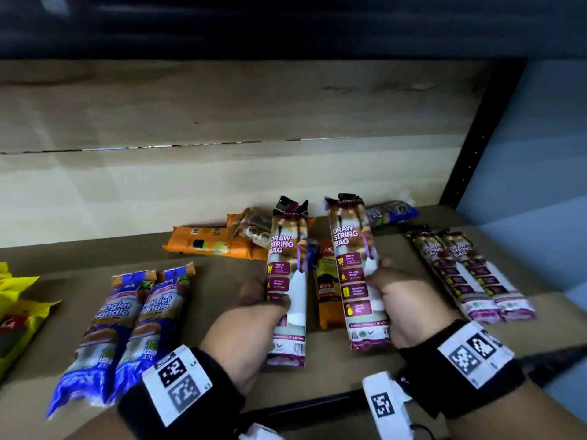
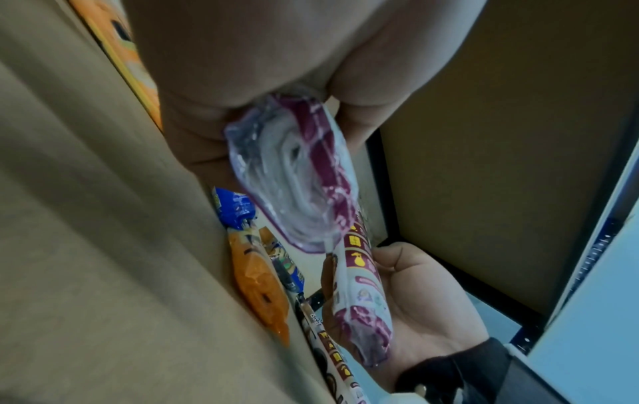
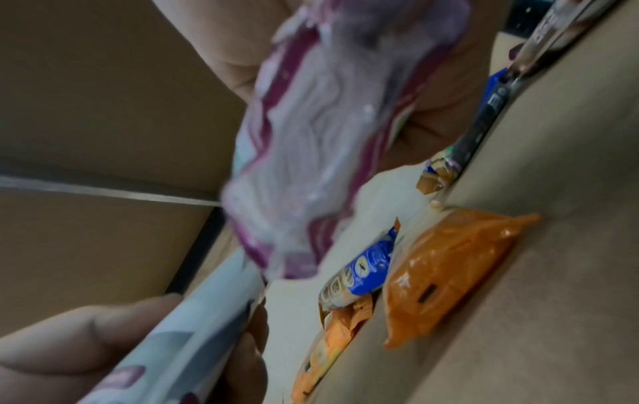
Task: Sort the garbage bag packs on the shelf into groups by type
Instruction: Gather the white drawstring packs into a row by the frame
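Two purple-and-white "Draw String Bag" packs are held upright above the brown shelf board [image 1: 219, 290]. My left hand [image 1: 254, 312] grips the lower half of the left pack [image 1: 287, 249]; its rolled end [image 2: 301, 177] fills the left wrist view. My right hand [image 1: 403, 303] grips the right pack [image 1: 352, 249], whose end [image 3: 311, 150] is blurred in the right wrist view. Two more draw string packs [image 1: 470, 274] lie side by side at the right. A pair of blue "Singlet Handle" packs [image 1: 127, 328] lies at the left.
Orange packs [image 1: 216, 246] lie at the back, and another orange pack [image 1: 327, 290] lies between my hands. A blue pack [image 1: 390, 214] sits at the back right, yellow-green packs [image 1: 19, 306] at the far left. A black upright post [image 1: 476, 147] bounds the shelf on the right.
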